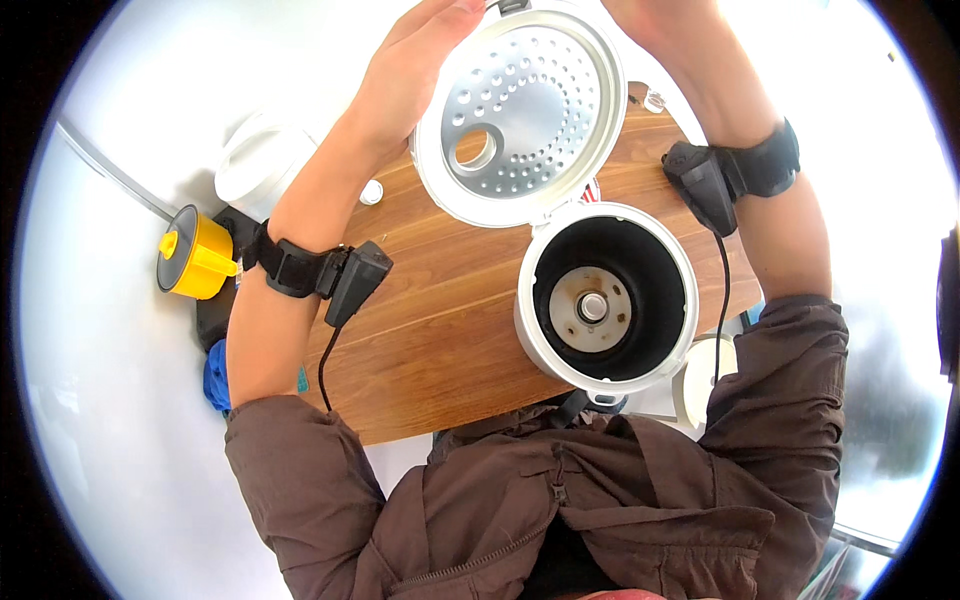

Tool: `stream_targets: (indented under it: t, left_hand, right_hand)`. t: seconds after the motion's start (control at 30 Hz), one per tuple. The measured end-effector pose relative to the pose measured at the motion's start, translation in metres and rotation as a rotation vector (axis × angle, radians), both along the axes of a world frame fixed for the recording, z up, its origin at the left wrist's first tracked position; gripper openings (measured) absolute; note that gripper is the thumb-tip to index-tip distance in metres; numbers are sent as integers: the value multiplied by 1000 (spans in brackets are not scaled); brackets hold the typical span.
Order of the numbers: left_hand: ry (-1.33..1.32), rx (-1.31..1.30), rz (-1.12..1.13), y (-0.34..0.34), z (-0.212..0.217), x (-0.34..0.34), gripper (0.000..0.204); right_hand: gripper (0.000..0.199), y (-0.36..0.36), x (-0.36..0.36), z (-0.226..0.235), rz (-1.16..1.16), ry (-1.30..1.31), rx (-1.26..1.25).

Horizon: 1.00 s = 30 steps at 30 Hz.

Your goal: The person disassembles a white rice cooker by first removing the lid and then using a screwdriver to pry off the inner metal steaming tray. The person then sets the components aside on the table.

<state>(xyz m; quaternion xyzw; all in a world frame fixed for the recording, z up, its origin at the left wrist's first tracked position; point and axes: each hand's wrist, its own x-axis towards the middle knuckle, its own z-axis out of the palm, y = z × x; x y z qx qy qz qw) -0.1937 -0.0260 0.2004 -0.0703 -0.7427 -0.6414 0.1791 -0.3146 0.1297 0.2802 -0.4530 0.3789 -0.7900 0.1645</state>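
Observation:
A white rice cooker (527, 345) stands at the table's near right edge, its lid swung up and back. Its dark inside (655, 300) shows a round, stained heating plate (570, 330) with a knob in the centre. Inside the lid (545, 90) is a dimpled silver plate with a round hole. My left hand (420, 55) is up by the lid's left rim; its thumb tip shows, but the other fingers are hidden or cut off. My right hand (660, 15) is beyond the lid's right side, its fingers past the top edge. What either hand holds cannot be seen.
The wooden table (430, 330) spreads under the cooker. At the left are a yellow container (205, 258) with a grey lid and a white bin-like vessel (265, 160). A white round object (700, 385) sits low behind the cooker's right side. Cabled black straps circle both forearms.

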Motion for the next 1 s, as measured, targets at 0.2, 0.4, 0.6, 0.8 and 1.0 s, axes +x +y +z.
stream_targets:
  t: [0.2, 0.4, 0.6, 0.8, 1.0]
  left_hand:
    - [-8, 161, -88, 13, 7, 4, 41]
    - [65, 95, -51, 9, -2, 14, 40]
    - [75, 84, -101, 2, -3, 3, 42]
    - [-2, 34, -47, 0, 5, 9, 45]
    - [-3, -9, 12, -10, -9, -15, 48]
  right_hand:
    - [44, 14, -6, 10, 70, 82, 42]
    - [42, -7, -32, 13, 251, -123, 139]
    - [40, -7, -27, 24, 179, -100, 186]
    - [39, -37, -44, 31, 248, -178, 336]
    - [40, -54, -66, 31, 253, -132, 439]
